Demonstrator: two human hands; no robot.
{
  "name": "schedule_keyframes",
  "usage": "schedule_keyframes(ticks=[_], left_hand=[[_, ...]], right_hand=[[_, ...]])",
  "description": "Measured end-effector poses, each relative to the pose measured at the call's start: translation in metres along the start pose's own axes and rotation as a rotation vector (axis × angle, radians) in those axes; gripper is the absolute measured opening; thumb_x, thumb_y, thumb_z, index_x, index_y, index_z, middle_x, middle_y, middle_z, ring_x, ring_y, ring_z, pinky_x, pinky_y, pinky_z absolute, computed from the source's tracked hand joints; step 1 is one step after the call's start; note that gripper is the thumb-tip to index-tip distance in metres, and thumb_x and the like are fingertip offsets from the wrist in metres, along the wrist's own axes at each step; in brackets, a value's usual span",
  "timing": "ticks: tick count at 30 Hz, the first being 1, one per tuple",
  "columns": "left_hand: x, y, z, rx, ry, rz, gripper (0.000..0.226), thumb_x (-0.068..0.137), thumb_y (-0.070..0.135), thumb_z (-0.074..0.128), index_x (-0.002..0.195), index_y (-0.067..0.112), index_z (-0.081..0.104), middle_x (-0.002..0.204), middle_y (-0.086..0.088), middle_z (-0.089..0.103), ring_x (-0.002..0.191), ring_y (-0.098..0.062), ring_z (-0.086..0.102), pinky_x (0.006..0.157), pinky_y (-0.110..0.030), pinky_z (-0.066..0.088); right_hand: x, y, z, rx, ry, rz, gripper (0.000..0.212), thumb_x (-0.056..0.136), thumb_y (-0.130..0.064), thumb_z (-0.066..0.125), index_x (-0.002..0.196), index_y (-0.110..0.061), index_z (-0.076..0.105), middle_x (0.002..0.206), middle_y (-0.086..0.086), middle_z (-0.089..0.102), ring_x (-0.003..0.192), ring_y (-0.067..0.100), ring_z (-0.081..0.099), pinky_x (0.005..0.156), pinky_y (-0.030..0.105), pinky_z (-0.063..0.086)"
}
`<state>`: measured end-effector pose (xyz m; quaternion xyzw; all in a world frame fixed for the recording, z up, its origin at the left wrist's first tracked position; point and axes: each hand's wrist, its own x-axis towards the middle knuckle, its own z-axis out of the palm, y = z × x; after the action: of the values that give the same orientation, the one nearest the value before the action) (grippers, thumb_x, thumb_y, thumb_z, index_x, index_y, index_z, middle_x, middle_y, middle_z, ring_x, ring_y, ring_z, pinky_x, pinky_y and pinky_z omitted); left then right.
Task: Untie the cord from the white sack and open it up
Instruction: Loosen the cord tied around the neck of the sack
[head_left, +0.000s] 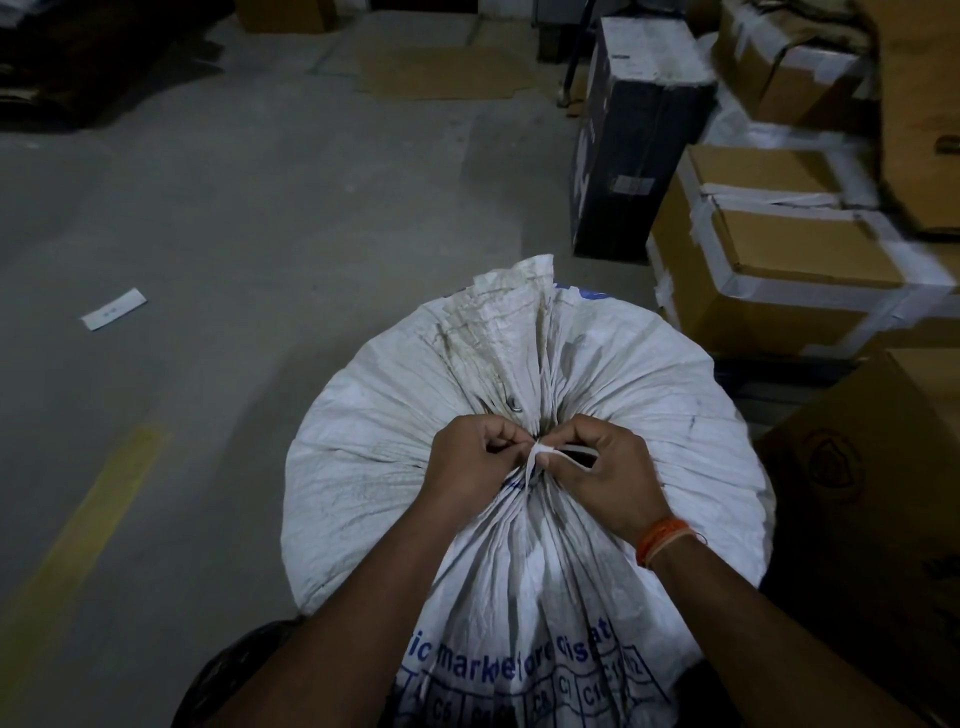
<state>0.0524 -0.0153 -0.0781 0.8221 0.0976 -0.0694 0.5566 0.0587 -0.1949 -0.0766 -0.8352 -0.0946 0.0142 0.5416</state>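
Note:
A big white woven sack (649, 395) with blue print stands full in front of me, its mouth gathered into a bunch. A white cord (540, 454) is knotted round the gathered neck. My left hand (472, 462) pinches the cord at the knot from the left. My right hand (602, 467) pinches it from the right, with a loop of cord running over its fingers. The loose top of the sack (519, 296) flops away from me beyond the knot.
Taped cardboard boxes (779, 260) and a tall black carton (634, 135) are stacked close on the right of the sack. Another brown box (857, 467) stands at the near right. Grey concrete floor with a yellow line (88, 519) and a paper scrap (114, 309) lies to the left.

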Motion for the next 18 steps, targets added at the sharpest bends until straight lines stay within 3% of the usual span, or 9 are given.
schedule_keyframes(ticks=[4,6,11,13,18], left_hand=[[-0.008,0.011,-0.003,0.094,0.026,0.004,0.019,0.092,0.043,0.073,0.083,0.027,0.077,0.07,0.014,0.072,0.064,0.005,0.064,0.06,-0.012,0.045],[-0.013,0.017,-0.005,0.115,0.046,0.013,0.024,0.086,0.052,0.076,0.086,0.028,0.073,0.076,0.013,0.073,0.067,0.004,0.066,0.059,-0.012,0.048],[-0.014,0.021,-0.008,0.169,0.081,0.089,0.016,0.08,0.027,0.084,0.087,0.026,0.069,0.072,0.009,0.076,0.068,0.0,0.07,0.069,-0.026,0.057],[-0.013,0.019,-0.01,0.157,0.076,0.106,0.016,0.078,0.027,0.084,0.086,0.025,0.07,0.072,0.008,0.077,0.069,-0.001,0.071,0.07,-0.03,0.058],[-0.012,0.012,-0.012,0.163,0.072,0.126,0.016,0.081,0.024,0.083,0.089,0.025,0.069,0.072,0.007,0.076,0.072,-0.003,0.071,0.072,-0.032,0.059]], right_hand=[[0.0,0.001,0.0,0.032,-0.004,0.02,0.01,0.081,-0.012,0.082,0.082,-0.019,0.075,0.081,-0.007,0.075,0.08,0.005,0.071,0.074,0.019,0.056],[0.0,0.0,0.001,0.024,-0.007,-0.001,0.01,0.083,-0.015,0.081,0.083,-0.02,0.072,0.082,-0.007,0.074,0.082,0.007,0.072,0.076,0.027,0.058],[-0.001,-0.006,0.0,-0.043,-0.011,-0.075,0.023,0.083,-0.025,0.08,0.089,-0.02,0.059,0.082,-0.004,0.068,0.079,0.012,0.069,0.071,0.039,0.059],[0.001,-0.007,-0.002,-0.111,-0.025,-0.112,0.024,0.082,-0.025,0.08,0.088,-0.02,0.058,0.081,-0.005,0.067,0.078,0.013,0.068,0.07,0.04,0.058],[0.005,-0.004,-0.007,-0.33,-0.046,-0.232,0.022,0.075,-0.018,0.085,0.082,-0.019,0.064,0.084,-0.006,0.062,0.079,0.005,0.062,0.072,0.022,0.054]])
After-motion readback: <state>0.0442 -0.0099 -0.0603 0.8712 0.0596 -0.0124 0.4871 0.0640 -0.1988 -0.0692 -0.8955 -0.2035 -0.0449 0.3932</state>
